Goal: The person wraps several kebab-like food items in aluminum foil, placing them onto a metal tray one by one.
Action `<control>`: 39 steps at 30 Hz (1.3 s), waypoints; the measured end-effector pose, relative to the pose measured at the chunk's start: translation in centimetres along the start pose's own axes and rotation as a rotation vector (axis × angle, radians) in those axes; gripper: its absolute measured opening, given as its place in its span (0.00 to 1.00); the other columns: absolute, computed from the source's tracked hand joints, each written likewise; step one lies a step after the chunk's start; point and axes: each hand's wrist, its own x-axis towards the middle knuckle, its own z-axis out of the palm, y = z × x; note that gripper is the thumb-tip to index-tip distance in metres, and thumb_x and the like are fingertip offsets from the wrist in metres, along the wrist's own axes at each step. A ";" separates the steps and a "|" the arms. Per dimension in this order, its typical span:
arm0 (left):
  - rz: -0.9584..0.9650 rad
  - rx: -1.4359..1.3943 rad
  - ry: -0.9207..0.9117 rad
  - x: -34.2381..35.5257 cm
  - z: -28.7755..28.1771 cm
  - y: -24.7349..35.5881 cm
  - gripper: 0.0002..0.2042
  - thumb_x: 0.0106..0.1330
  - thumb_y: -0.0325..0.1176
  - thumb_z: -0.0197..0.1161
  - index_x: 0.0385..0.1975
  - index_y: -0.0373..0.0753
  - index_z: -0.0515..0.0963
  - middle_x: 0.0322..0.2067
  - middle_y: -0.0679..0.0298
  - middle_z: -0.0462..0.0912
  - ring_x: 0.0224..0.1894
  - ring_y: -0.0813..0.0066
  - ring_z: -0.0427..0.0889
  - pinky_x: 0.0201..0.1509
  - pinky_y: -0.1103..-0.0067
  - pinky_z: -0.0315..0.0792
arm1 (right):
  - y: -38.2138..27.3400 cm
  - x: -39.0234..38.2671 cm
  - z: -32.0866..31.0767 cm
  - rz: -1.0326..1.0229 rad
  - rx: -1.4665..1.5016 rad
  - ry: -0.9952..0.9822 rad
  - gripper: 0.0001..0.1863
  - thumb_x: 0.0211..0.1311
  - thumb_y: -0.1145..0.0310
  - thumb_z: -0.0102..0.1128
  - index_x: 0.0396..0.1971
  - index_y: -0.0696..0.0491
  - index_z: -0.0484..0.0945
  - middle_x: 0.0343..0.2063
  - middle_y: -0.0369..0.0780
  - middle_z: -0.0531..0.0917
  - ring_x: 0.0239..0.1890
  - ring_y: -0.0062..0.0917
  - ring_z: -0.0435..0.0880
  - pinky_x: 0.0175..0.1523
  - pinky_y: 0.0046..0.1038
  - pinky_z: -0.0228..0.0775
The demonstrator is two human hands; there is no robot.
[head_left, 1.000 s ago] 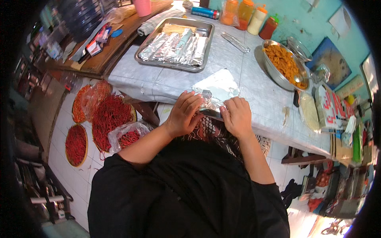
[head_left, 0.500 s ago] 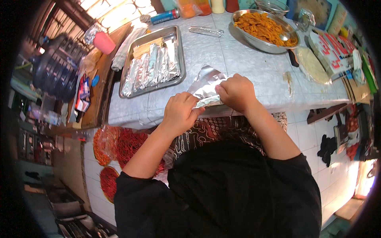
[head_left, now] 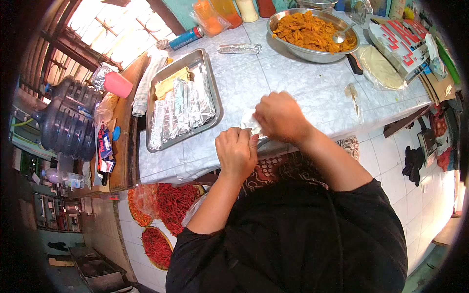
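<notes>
A piece of aluminum foil (head_left: 248, 120) shows between my two hands at the table's near edge, mostly hidden by them. My left hand (head_left: 236, 152) is closed on its near left end. Closed fingers of my right hand (head_left: 282, 116) grip it on the far right side. Left of my hands, a metal tray (head_left: 218, 110) holds several foil-wrapped rolls (head_left: 181, 105) lying side by side, with pale brown flat pieces (head_left: 172, 83) at the far end. One more slim foil-wrapped roll (head_left: 239, 49) lies on the table beyond the tray.
A steel bowl (head_left: 312, 55) of orange-brown food with a spoon stands at the back. Right of it are a knife (head_left: 355, 64), pale flat rounds (head_left: 381, 68) in plastic and a printed box (head_left: 400, 46). A gas canister (head_left: 184, 38) lies back left. Baskets of red chilies (head_left: 178, 205) sit on the floor.
The view has shifted. My hands have come closer together, and the pointed foil sheet that spread beyond them is now mostly folded or covered under my right hand.
</notes>
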 end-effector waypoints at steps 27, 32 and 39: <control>0.048 -0.152 0.068 -1.9 0.0 0.7 0.19 0.62 0.35 0.56 0.51 0.35 0.74 0.32 0.57 0.75 0.36 0.58 0.71 0.43 0.62 0.60 | -1.3 -2.0 0.7 -0.082 0.170 -0.188 0.13 0.58 0.58 0.54 0.28 0.52 0.76 0.27 0.42 0.81 0.32 0.38 0.81 0.40 0.38 0.73; 0.118 0.022 0.093 -1.4 -0.3 0.2 0.16 0.61 0.38 0.58 0.46 0.37 0.77 0.30 0.62 0.73 0.34 0.63 0.69 0.43 0.67 0.58 | -1.1 -2.8 -0.1 -0.135 0.048 0.040 0.08 0.54 0.62 0.59 0.27 0.50 0.75 0.28 0.38 0.76 0.35 0.32 0.76 0.41 0.34 0.67; 0.024 -0.367 -0.126 -0.4 -1.2 -1.6 0.12 0.63 0.34 0.58 0.42 0.34 0.77 0.34 0.58 0.76 0.37 0.55 0.72 0.42 0.62 0.64 | -1.2 -2.9 -0.6 -0.127 0.046 -0.100 0.14 0.58 0.55 0.57 0.24 0.50 0.77 0.26 0.39 0.77 0.31 0.34 0.77 0.37 0.34 0.69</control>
